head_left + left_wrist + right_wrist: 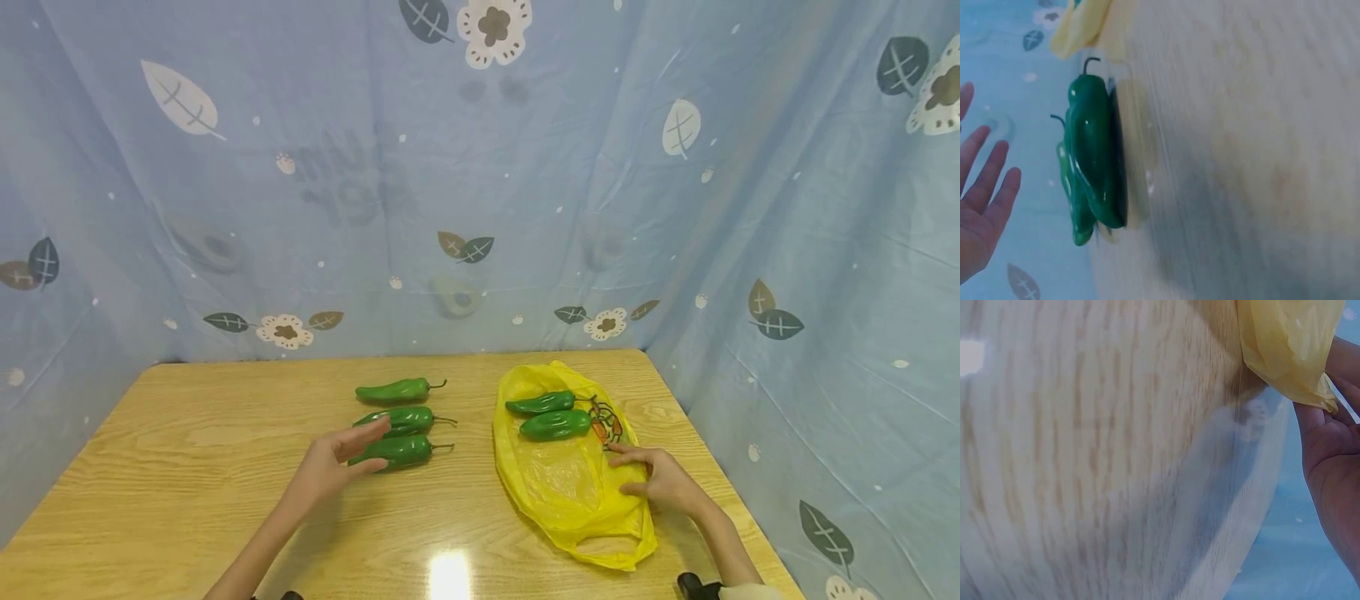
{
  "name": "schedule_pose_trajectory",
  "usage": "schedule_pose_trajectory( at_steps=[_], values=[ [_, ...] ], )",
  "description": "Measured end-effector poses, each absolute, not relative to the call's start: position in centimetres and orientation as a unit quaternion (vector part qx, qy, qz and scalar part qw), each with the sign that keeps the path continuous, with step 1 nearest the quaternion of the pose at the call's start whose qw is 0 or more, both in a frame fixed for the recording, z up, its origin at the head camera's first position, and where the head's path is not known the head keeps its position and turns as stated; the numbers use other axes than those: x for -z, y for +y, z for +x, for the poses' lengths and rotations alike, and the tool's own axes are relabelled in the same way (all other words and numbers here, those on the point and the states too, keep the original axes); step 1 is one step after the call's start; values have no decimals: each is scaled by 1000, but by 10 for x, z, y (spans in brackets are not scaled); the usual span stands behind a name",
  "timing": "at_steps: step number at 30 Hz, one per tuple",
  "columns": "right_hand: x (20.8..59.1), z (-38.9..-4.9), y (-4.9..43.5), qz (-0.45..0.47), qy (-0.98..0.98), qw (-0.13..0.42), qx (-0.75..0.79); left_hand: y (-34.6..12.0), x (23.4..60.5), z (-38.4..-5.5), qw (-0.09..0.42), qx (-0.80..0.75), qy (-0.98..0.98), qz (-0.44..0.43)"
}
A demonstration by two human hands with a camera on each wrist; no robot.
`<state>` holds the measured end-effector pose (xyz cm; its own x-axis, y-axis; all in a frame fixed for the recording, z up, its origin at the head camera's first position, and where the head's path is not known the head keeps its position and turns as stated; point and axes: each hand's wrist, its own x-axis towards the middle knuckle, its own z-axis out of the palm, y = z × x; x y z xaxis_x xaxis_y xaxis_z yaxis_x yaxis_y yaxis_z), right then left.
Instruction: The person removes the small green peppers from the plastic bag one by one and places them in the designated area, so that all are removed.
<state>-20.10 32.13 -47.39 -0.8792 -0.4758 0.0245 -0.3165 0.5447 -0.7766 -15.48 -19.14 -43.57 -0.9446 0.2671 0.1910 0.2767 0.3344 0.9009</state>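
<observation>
Three green chili peppers lie in a row on the table: a far one (393, 391), a middle one (408, 419) and a near one (405, 451), stems to the right. My left hand (337, 458) hovers at their left ends, thumb and fingers apart, and hides part of the nearer two. In the left wrist view its fingers (988, 181) spread beside the glossy peppers (1092, 150), holding nothing. On a yellow plastic bag (562, 512) rest two more green peppers (555, 425). My right hand (660, 479) touches the bag's right edge, fingers loosely bent and thumb apart.
The bag has a printed red and green pattern (606, 423) by the pepper stems and a handle loop at its near end. A wooden table (187, 483) carries everything. Behind it and along the sides hangs a blue patterned curtain (525, 208).
</observation>
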Motion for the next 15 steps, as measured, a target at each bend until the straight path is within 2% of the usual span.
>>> schedule_pose_trajectory(
  at_steps=[7,15],
  values=[
    [474,-200,321,-226,872,96,424,-188,435,-135,-36,594,-788,-157],
    [475,-200,321,-219,876,91,421,-177,430,-110,-71,631,-748,-192]
  ],
)
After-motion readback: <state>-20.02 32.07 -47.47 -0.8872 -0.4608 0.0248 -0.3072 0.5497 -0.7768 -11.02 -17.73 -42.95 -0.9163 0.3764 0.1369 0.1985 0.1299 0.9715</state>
